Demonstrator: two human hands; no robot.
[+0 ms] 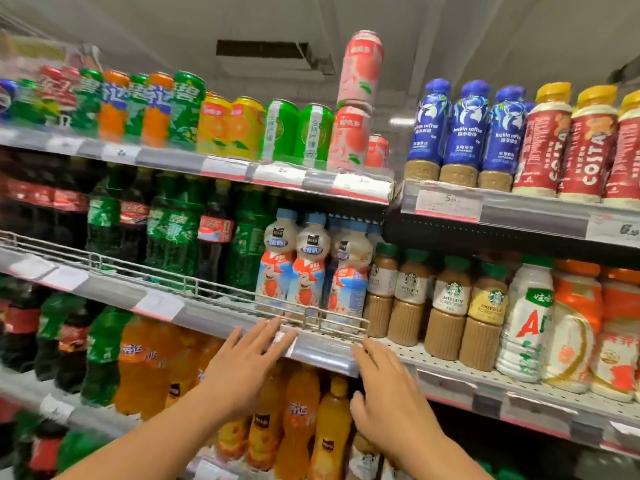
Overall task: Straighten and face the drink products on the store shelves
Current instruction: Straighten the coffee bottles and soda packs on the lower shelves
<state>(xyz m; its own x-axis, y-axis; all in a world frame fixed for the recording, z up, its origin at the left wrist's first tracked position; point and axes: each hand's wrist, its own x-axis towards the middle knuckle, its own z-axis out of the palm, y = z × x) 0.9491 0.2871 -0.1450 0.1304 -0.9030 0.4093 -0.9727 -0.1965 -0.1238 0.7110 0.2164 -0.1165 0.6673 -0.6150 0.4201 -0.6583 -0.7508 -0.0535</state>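
Right now both hands are held up flat in front of the store shelves, and nothing is gripped. The left hand [244, 363] is spread out, and its fingertips [277, 325] are laid on the shelf edge [322, 348]. The right hand [388, 400] is open too, with straight fingers reaching to the end of that same edge. The two hands are kept a little apart.

Just above the left fingertips, three milk bottles [306, 268] with blue caps are stood behind a low wire rail [194, 285]. Above the right hand, brown coffee bottles [450, 317] are lined up on the next shelf. Below both hands, orange soda bottles [298, 417] are seen. Far above the hands, one pink can [362, 67] is stacked on another pink can [349, 136], beside green cans [298, 133]. Up and to the right of the hands, blue bottles [464, 129] and red bottles [564, 143] are set in rows.
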